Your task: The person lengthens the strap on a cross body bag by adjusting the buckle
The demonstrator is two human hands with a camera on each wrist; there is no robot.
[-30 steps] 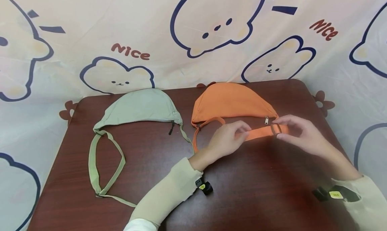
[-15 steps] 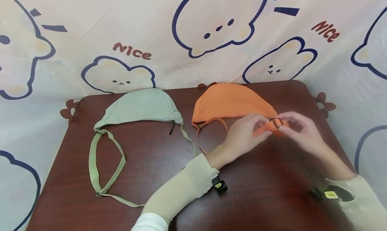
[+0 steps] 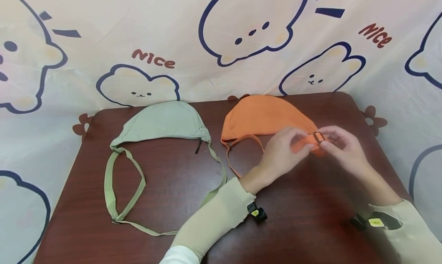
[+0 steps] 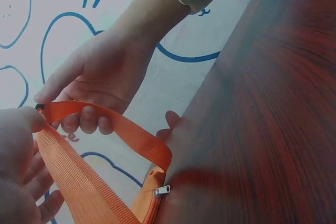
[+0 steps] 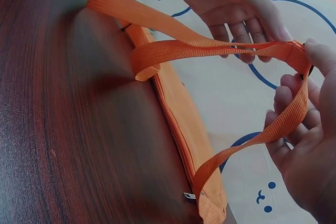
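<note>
An orange waist bag (image 3: 266,116) lies at the back right of the table, its webbing strap (image 3: 302,144) lifted off the tabletop. Near the bag's right end, a dark strap slider (image 3: 319,137) sits on the webbing. My left hand (image 3: 281,150) pinches the strap just left of the slider, between thumb and fingers. On the other side, my right hand (image 3: 347,150) pinches the strap at the slider with thumb and forefinger. In the right wrist view, the webbing (image 5: 184,48) runs in loops between the fingers and the bag; a silver zip pull (image 5: 189,196) hangs at its end.
A pale green waist bag (image 3: 162,122) lies to the left, with its green strap (image 3: 109,183) looped loosely on the brown table (image 3: 165,179). My left forearm crosses part of that strap. A patterned cloth (image 3: 193,80) rises behind the table.
My left hand has moved right along the orange strap, close to my right hand. The slider has risen slightly toward the bag's right end. The green bag stays put.
</note>
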